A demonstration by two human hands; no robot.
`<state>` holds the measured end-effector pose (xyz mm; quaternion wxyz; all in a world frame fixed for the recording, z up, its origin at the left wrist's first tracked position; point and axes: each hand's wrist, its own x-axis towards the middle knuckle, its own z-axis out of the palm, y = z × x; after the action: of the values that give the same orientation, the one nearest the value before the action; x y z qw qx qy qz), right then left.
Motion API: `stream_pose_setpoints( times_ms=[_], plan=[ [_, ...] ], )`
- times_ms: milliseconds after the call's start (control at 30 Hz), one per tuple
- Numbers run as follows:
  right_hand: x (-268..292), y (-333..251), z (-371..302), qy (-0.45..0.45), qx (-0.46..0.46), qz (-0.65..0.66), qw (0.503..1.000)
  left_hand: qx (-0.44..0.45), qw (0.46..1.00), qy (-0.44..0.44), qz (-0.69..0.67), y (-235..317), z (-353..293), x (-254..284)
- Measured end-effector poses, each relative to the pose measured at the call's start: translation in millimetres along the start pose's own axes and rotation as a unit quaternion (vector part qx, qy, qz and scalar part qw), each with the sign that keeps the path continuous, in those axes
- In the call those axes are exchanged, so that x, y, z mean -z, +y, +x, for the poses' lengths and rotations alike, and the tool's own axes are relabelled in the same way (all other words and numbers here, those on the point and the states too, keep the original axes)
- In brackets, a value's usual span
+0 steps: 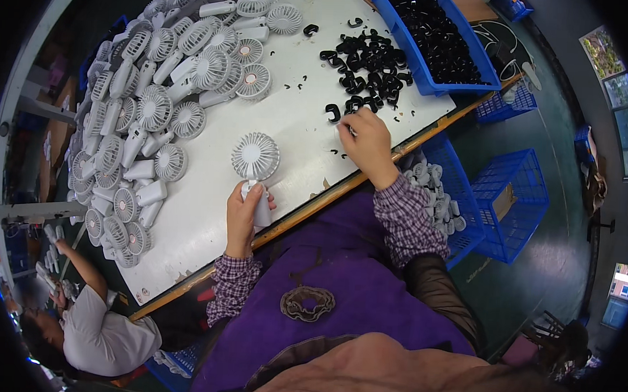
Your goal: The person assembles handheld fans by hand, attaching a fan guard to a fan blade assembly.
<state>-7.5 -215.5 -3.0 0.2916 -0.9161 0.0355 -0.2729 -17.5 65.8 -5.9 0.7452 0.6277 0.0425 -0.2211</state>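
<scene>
The left hand (241, 217) has its fingers wrapped around the handle of 1 white handheld fan (256, 157), thumb laid along the front. The fan is just inside the near edge of the bench (307, 118), round grille pointing toward the far side. Gripping it low by the handle probably spares the thin ribs and leaves the neck exposed.

The right hand (367, 139) is near the same edge, farther right, beside the loose pile of black C-shaped clips (378, 80). Its thumb and fingers bend toward each other; I cannot tell whether they pinch anything. The loose clips seem spread there for easy picking, just beside the blue bin (404, 49) full of similar clips at the bench's right end. The heap of white handheld fans (156, 108) covers the left and far-left part, likely placed to suit the left hand.

For moving, a band of white top runs between the heap and the clips, with only a few small black scraps on it. The held fan has room on its right, less toward the heap. The 2 forearms cross the near edge, and beyond its right end blue crates (510, 204) stand lower down.
</scene>
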Motion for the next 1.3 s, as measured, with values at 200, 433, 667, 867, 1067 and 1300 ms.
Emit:
stream_pose_setpoints(
  times_ms=[200,433,667,867,1067,1300],
  plan=[
    [-31,3,32,-0.162,0.16,-0.226,0.947,-0.047,0.998,0.0,-0.048,6,-10,8],
    [-36,21,26,-0.134,0.124,-0.074,0.98,-0.025,0.997,0.009,-0.076,6,-5,9],
    [-12,-63,23,-0.454,0.068,0.346,0.818,-0.108,0.992,-0.055,0.022,-7,5,20],
    [0,-100,32,-0.59,0.177,0.191,0.765,-0.142,0.916,-0.192,0.321,25,1,24],
    [25,-116,10,-0.442,0.205,0.003,0.873,-0.16,0.924,-0.138,0.317,17,-3,18],
    [53,-101,0,-0.289,-0.006,0.19,0.938,-0.187,0.949,-0.062,0.245,4,-13,9]
  ],
)
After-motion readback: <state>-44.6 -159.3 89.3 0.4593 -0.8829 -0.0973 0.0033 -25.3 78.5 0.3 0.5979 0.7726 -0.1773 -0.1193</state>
